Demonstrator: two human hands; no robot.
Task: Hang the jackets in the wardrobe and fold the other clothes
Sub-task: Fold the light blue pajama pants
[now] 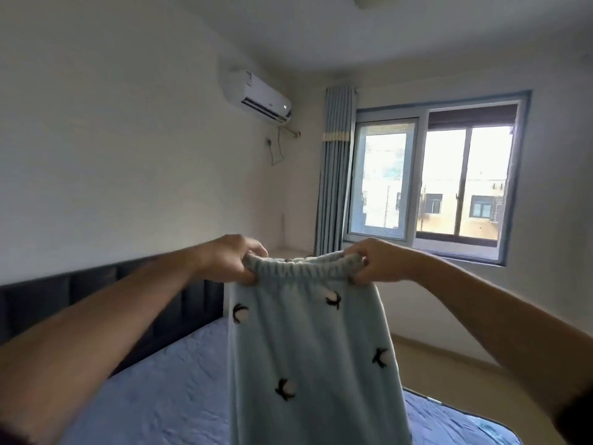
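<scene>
The pyjama trousers are held above the bed, waistband pinched in the fingers of left hand and right hand, likely to hang straight for folding.

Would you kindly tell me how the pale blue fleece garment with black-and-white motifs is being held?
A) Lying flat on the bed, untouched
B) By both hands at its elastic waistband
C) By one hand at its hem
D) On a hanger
B: the left hand and the right hand each grip one end of the gathered waistband, and the pale blue fleece garment hangs down above the blue bed.
</scene>
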